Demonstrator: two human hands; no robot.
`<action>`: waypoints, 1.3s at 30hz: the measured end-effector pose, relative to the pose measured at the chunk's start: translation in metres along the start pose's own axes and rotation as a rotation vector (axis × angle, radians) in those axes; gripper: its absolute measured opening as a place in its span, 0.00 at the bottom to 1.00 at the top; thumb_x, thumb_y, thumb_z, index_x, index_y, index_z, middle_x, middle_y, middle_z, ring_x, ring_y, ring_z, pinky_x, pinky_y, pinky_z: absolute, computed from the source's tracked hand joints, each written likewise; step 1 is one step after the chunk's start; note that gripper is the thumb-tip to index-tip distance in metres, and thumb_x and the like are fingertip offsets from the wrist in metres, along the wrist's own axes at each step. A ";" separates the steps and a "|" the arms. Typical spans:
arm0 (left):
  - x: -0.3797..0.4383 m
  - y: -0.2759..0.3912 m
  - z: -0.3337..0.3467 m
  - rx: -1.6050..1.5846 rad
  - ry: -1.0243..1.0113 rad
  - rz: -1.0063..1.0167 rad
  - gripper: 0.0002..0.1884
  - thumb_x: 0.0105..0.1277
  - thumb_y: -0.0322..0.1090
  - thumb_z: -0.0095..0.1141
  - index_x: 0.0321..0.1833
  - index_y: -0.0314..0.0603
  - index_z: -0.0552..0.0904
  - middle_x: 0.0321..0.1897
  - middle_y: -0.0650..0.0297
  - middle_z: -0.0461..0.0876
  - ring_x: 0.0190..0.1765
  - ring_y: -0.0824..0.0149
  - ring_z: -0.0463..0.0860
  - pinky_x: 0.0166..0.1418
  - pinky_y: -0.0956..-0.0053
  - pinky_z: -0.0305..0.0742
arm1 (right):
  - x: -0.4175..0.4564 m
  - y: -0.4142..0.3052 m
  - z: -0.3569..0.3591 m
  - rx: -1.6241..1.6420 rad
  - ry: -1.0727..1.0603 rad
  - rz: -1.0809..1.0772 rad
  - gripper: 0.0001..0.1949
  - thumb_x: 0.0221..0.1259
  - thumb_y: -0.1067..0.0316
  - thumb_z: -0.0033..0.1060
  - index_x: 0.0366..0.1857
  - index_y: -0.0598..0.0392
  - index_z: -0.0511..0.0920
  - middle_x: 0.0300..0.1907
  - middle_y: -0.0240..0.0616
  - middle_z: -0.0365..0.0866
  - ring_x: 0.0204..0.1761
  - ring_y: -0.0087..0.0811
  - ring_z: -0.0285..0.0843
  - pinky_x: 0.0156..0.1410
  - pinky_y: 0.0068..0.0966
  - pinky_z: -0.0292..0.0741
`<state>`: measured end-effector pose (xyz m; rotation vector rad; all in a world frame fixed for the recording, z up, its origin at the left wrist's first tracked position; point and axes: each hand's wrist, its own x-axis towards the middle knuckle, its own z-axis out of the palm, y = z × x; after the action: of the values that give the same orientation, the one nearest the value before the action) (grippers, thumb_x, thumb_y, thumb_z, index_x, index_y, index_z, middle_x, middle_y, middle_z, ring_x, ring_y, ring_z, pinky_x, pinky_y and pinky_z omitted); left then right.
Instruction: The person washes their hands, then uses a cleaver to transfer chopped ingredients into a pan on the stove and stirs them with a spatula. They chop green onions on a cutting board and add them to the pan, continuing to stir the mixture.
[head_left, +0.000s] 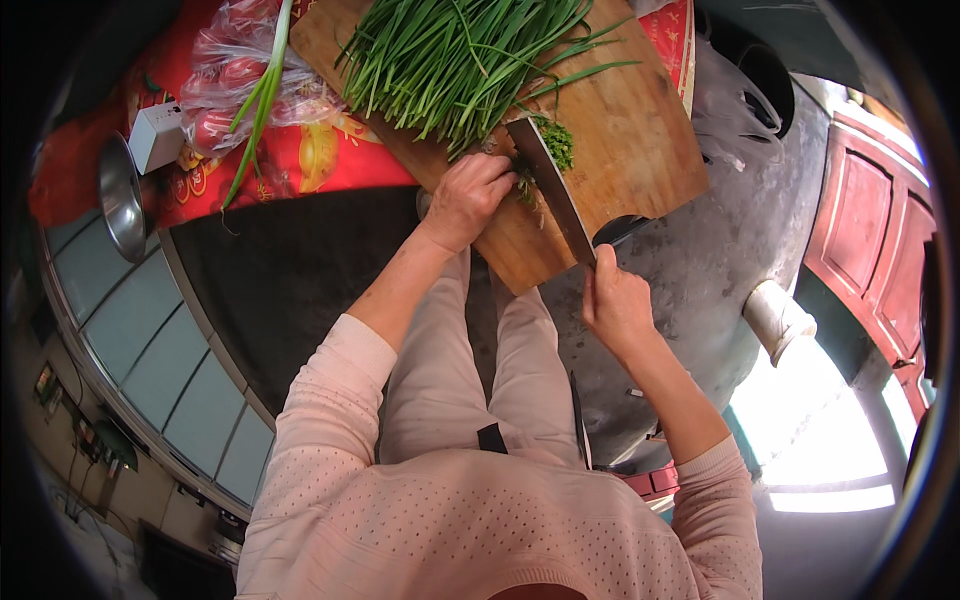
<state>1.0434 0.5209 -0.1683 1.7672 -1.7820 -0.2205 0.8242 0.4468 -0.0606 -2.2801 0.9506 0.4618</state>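
Note:
A wooden cutting board (637, 120) lies before me, with a large bunch of long green garlic chives (450, 67) across its far part. My right hand (621, 300) grips the handle of a cleaver (551, 184), whose broad dark blade rests over the middle of the board. Finely chopped greens (556, 144) lie along the far right side of the blade, and a few more bits are on its left. My left hand (471, 196) is on the board just left of the blade, fingers curled together over some small greens that are mostly hidden.
Left of the board, a red patterned tablecloth (292, 161) carries a plastic bag of red produce (240, 75), a green onion (274, 82) and a white box (157, 136). A metal bowl (124, 199) is at its left edge. On the right hangs a translucent plastic bag (731, 112).

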 end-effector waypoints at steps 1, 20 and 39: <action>0.002 0.001 0.000 -0.003 0.006 -0.004 0.09 0.51 0.29 0.55 0.35 0.42 0.83 0.35 0.65 0.77 0.42 0.64 0.78 0.46 0.72 0.74 | -0.003 -0.001 -0.005 -0.011 -0.012 -0.001 0.14 0.50 0.75 0.55 0.37 0.59 0.61 0.20 0.48 0.78 0.24 0.53 0.78 0.28 0.45 0.74; 0.004 -0.002 -0.006 -0.058 0.000 0.026 0.10 0.49 0.29 0.55 0.35 0.42 0.84 0.34 0.66 0.78 0.40 0.63 0.78 0.45 0.71 0.75 | 0.000 0.006 0.027 -0.010 0.051 -0.066 0.12 0.57 0.75 0.54 0.39 0.59 0.61 0.17 0.50 0.75 0.22 0.54 0.75 0.26 0.46 0.70; -0.010 0.001 -0.020 -0.082 0.082 0.002 0.10 0.47 0.26 0.57 0.34 0.42 0.82 0.37 0.63 0.81 0.43 0.61 0.80 0.48 0.66 0.76 | -0.010 -0.007 0.013 0.052 0.029 -0.068 0.11 0.52 0.76 0.53 0.33 0.57 0.61 0.18 0.46 0.75 0.22 0.50 0.78 0.26 0.42 0.73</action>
<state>1.0524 0.5366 -0.1553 1.6927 -1.6930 -0.2137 0.8212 0.4641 -0.0621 -2.2695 0.8860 0.3719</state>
